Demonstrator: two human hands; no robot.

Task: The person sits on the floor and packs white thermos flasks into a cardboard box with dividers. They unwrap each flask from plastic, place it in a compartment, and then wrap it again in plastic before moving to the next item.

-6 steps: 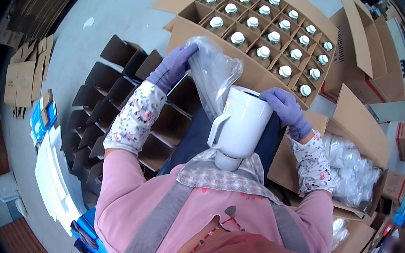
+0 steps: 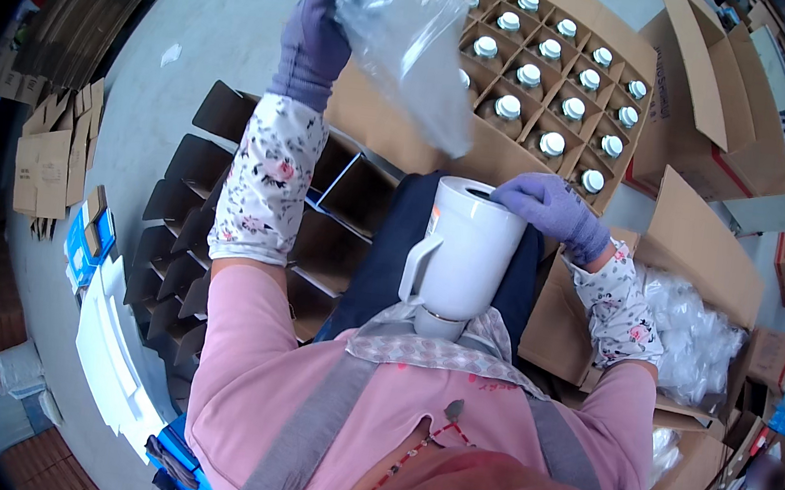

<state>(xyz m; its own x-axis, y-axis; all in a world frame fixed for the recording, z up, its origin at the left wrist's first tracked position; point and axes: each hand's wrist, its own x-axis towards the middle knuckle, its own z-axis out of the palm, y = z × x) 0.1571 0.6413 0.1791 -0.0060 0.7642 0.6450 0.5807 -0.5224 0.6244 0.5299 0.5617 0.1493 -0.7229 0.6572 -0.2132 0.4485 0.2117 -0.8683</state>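
Note:
A clear plastic bag [image 2: 406, 39] hangs from my left hand [image 2: 316, 43], which is closed on its upper edge in a purple glove. The bag is lifted in front of the box of bottles and hides some of them. My right hand [image 2: 554, 211], gloved too, is closed over the rim of a white mug [image 2: 471, 254] with a side handle and a narrow base. The mug stands upright over my lap, its handle toward the left and a dark opening in its top. The right fingertips lie at that opening.
Ahead stands a cardboard box [image 2: 388, 114] of white-capped bottles [image 2: 551, 144] in dividers. Brown cardboard dividers [image 2: 199, 160] stand at left. At right, an open box holds crumpled clear bags [image 2: 688, 327]. White sheets [image 2: 114, 349] lie at lower left; flattened cardboard [image 2: 74, 25] is stacked farther back.
My left hand has moved up and away to the left, drawing the plastic bag clear of the mug. The mug and my right hand have shifted only slightly.

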